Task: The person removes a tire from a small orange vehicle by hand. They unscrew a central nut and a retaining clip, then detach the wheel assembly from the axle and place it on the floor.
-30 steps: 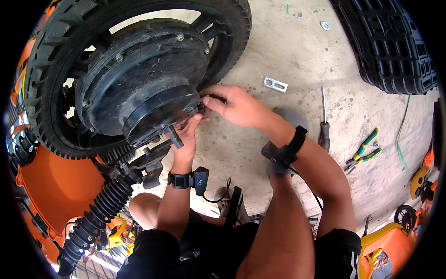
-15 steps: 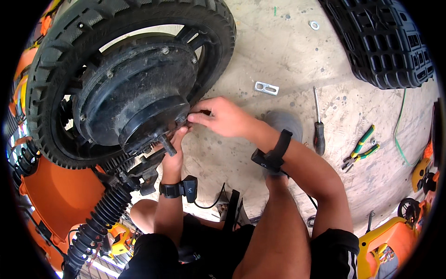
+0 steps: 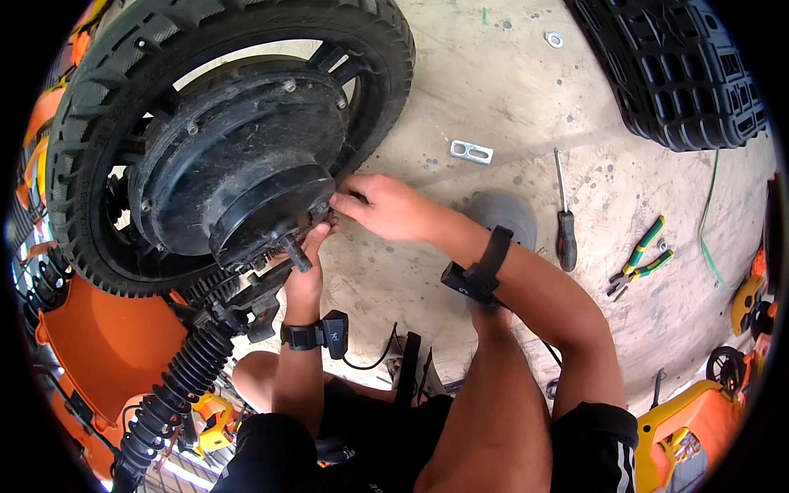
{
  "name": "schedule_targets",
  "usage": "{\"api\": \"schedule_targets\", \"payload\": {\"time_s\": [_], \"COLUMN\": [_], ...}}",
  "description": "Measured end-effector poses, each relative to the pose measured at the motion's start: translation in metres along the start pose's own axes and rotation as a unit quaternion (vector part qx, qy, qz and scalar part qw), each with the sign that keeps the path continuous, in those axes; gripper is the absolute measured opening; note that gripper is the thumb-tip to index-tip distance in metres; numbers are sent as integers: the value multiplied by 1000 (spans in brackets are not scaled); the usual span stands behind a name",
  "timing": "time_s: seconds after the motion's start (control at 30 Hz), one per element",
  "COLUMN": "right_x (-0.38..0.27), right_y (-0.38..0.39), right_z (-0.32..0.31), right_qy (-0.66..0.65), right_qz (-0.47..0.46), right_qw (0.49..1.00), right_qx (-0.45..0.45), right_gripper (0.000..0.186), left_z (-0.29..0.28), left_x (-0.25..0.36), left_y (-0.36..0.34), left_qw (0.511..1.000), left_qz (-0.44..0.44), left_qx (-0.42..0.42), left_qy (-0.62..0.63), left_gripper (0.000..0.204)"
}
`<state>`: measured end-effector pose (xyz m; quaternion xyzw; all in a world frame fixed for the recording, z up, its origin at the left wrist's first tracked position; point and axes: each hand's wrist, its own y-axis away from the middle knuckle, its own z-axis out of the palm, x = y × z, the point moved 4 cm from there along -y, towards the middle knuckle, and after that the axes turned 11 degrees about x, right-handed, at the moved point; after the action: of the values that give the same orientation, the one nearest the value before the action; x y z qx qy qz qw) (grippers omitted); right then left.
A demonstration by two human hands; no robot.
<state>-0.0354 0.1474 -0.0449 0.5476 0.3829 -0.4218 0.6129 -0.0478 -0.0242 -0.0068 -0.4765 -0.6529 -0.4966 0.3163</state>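
A black wheel with a knobbly tyre and a dusty hub leans at the upper left. From its round hub cover a threaded axle sticks out. Thumb and fingers of my right hand are pinched at the cover's right edge, against a small dark part. My left hand is just below, beside the axle, its fingers bent up around the underside of that same part. What lies between the fingertips is too small and partly hidden to name.
A coil-spring shock absorber and orange body panel are at lower left. On the floor lie a slotted metal plate, a nut-like ring, a screwdriver and green-handled pliers. A black ribbed mat-like piece fills the upper right.
My right hand has shifted slightly left at the cover's edge, its fingers still pinched. My left hand stays nearly in place, and the view has moved a little.
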Motion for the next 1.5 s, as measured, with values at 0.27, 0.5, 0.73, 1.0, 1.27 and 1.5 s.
{"api": "schedule_targets", "payload": {"time_s": [0.27, 0.5, 0.73, 1.0, 1.27, 1.5], "right_x": [-1, -4, -1, 1, 0, 5], "right_y": [-3, -2, 0, -1, 4, 0], "right_z": [-1, -4, 0, 6, 8, 16], "right_qy": [-62, -28, -28, -37, -90, -95], "right_qz": [4, 3, 19, 32, 41, 45], "right_qw": [996, 999, 999, 998, 995, 994], "right_qx": [65, 24, 37, 30, -2, 27], "right_gripper": [30, 34, 36, 29, 30, 38], "left_z": [1, -4, 2, -2, 0, -5], "left_x": [0, -7, -1, 1, 3, 3], "left_y": [-1, -4, -1, -1, 1, -2], "left_qw": [1000, 1000, 1000, 999, 999, 999], "left_qz": [5, 6, 20, 31, 41, 42], "left_qx": [-8, -12, -5, -2, 17, 11], "left_qy": [13, 2, 1, -13, -10, -5], "left_gripper": [35, 35, 33, 34, 32, 34]}}
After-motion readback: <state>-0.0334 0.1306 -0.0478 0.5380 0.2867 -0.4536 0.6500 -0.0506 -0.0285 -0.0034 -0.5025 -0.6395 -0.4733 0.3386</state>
